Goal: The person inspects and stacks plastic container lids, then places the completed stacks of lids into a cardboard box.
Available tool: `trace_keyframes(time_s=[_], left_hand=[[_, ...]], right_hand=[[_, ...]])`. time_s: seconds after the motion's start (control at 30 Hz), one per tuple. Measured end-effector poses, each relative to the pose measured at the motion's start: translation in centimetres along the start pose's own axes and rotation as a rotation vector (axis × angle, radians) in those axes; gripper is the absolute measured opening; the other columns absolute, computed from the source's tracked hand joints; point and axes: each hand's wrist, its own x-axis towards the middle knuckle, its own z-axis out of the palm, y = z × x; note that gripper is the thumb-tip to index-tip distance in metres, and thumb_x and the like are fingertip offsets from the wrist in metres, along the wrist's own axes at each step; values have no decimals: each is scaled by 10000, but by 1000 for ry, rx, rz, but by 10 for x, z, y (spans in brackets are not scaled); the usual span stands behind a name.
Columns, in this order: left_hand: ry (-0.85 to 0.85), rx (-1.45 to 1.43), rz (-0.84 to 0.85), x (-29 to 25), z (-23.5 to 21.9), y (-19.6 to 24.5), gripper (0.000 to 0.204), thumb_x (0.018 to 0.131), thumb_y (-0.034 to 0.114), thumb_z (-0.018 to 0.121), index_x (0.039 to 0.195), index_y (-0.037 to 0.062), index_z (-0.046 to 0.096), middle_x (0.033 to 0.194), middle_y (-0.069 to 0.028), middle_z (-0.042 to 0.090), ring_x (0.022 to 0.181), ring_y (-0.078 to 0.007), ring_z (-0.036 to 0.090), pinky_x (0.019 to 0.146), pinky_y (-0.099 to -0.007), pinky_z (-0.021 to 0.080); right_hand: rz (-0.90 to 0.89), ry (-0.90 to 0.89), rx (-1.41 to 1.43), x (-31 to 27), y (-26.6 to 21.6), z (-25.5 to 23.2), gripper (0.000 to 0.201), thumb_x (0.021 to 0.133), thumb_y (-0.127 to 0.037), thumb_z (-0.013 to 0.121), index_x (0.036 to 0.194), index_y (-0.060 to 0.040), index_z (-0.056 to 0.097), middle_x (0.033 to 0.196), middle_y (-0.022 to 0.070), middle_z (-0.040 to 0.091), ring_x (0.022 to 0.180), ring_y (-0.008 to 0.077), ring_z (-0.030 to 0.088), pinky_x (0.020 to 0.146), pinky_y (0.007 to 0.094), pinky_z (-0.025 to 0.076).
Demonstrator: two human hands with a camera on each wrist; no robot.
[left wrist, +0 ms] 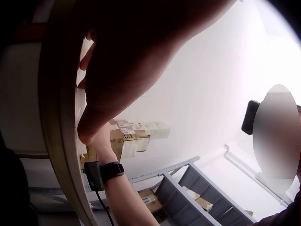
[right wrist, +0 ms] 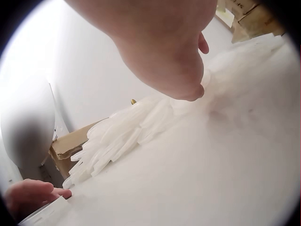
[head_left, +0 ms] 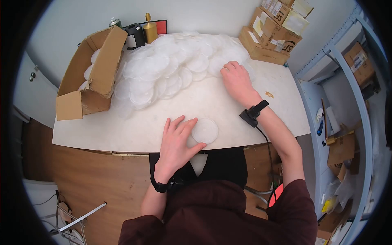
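A round, translucent plastic lid (head_left: 205, 131) lies flat near the table's front edge. My left hand (head_left: 176, 139) is spread around its left side, with the index fingertip and thumb right at its rim. A large heap of similar lids (head_left: 157, 67) covers the back of the table. My right hand (head_left: 237, 81) reaches to the heap's right end with bent fingers. In the right wrist view, the right thumb (right wrist: 195, 92) comes down close to the whitish lids (right wrist: 127, 127). I cannot tell whether those fingers pinch a lid.
An open cardboard box (head_left: 102, 67) with lids inside stands at the left. A black container (head_left: 135, 36) and a brass-coloured canister (head_left: 150, 32) stand behind the heap. Taped cartons (head_left: 271, 32) are stacked at the back right. A blue-grey shelf unit (head_left: 347, 73) flanks the table's right side.
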Motion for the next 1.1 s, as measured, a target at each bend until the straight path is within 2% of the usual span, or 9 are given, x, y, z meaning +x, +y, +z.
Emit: trace_keyframes(time_s=[0.2,0.37,0.47,0.6,0.67,0.77,0.83,0.97,1.1], left_hand=[[15,14,10,-1,4,0,806,885,395,938,1563,60,657,1475,-186,715,1549,-432,513,1354,-669,297],[3,22,-1,-1,1,2,801,895,403,931,1565,60,656,1480,-189,711,1547,-429,513,1356,-661,297],[-1,24,4,-1,-1,1,804,898,401,928,1568,53,652,1492,-190,705,1544,-426,514,1358,-653,298],[9,17,2,-2,1,1,854,899,400,926,1604,35,614,1510,-180,702,1539,-420,519,1361,-645,298],[19,10,-16,-2,1,1,882,898,400,926,1623,24,591,1521,-172,700,1540,-416,519,1363,-643,296],[0,4,-18,-3,2,-1,959,888,402,932,1659,-4,532,1545,-154,695,1546,-400,518,1367,-641,290],[-11,-11,-17,-2,2,-2,1015,871,402,943,1674,-26,494,1556,-143,693,1554,-387,515,1372,-639,282],[-18,-3,-22,-2,3,-2,1041,859,405,951,1682,-25,481,1563,-149,686,1558,-383,512,1375,-637,279],[-49,13,-23,-2,-2,1,989,855,394,956,1647,-22,532,1576,-159,670,1562,-384,508,1376,-637,277]], right_hand=[[68,-33,88,-8,-3,-12,170,933,-51,729,1102,-33,724,1307,124,741,1326,348,652,1050,486,581],[-18,-36,53,-6,-3,0,121,934,-52,733,1052,-27,726,1301,118,745,1328,347,658,1036,480,591],[-31,-8,43,-8,-5,-7,160,922,-57,721,1079,-30,741,1279,137,746,1330,342,655,1050,486,572],[43,43,174,-22,-24,-55,131,927,-50,729,1055,-26,722,1298,140,759,1334,347,666,1054,479,583],[179,-105,431,-33,-50,-97,125,921,-41,738,1033,-19,686,1317,147,767,1311,358,683,1048,469,595],[152,-216,621,-59,-86,-138,135,914,-32,748,1015,-25,659,1317,155,766,1302,362,693,1049,461,602],[-12,-265,612,-73,-108,-149,162,897,-23,758,1025,-27,659,1310,164,756,1316,364,690,1064,471,600],[-153,-236,565,-88,-126,-136,231,871,-37,785,1074,-30,674,1337,171,722,1339,393,674,1094,490,588],[-152,-210,589,-89,-133,-125,193,895,-40,786,1045,-47,663,1345,160,730,1333,400,686,1065,488,608]])
